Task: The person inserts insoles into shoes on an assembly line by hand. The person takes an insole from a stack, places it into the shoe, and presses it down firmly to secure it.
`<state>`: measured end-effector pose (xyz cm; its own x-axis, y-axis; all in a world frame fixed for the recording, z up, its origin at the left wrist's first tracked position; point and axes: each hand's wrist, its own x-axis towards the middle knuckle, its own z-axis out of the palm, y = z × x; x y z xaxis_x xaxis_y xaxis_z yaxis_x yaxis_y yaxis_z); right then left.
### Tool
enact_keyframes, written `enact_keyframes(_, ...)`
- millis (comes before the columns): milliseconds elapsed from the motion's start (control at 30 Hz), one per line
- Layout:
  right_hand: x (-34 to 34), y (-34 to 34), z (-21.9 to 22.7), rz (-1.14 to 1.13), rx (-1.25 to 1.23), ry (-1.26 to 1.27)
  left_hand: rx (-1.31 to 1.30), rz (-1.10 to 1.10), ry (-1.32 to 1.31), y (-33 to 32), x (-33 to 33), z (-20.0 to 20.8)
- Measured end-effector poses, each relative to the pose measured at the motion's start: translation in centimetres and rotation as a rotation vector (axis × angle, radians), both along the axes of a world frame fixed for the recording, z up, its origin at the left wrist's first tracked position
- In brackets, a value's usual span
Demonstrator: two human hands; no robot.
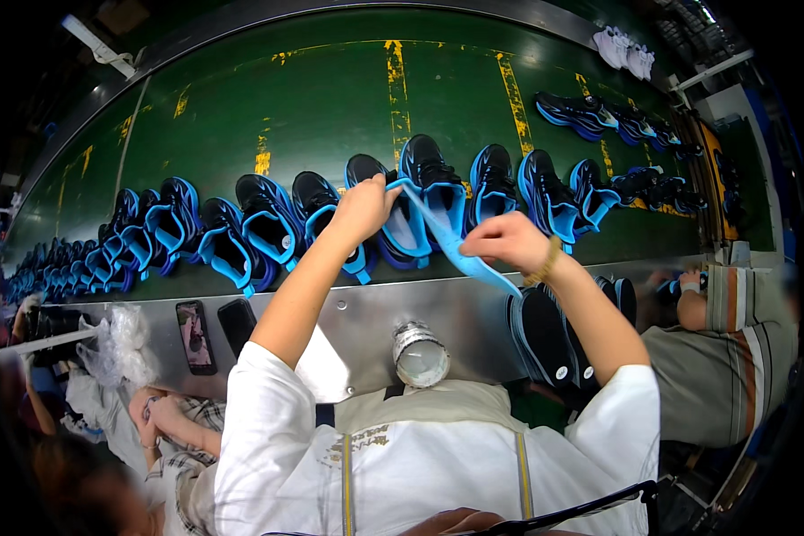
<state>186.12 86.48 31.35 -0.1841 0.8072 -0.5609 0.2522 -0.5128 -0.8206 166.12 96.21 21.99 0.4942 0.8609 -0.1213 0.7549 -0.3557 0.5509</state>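
A long, thin light blue insole slants over the row of shoes, pinched along its right edge between the thumb and fingers of my right hand. Its far end reaches the opening of a black shoe with blue lining. My left hand is closed at the upper part of that shoe, close to the insole's far tip; its fingers partly hide what they grip. Just to the right stands another black and blue shoe, partly behind the insole.
Black and blue shoes line the green conveyor belt on both sides. On the metal ledge are a residue-coated jar, dark insoles, two phones and clear plastic. Co-workers sit left and right.
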Motion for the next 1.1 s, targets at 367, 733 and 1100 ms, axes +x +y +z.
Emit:
enact_keyframes(367,-9.5,4.1,-11.3,0.485,0.512,-0.897,-0.306,0.169,-0.164,0.3,-1.7,-0.7)
enact_keyframes(733,-11.4,3.9,-6.6,0.750,0.013,-1.032,-0.209,0.311,-0.244,-1.7,-2.7,-0.8)
enact_keyframes(1100,-11.3,4.3,-13.1,0.793,0.479,-1.060,-0.290,0.266,-0.198,-1.0,-3.2,-1.8)
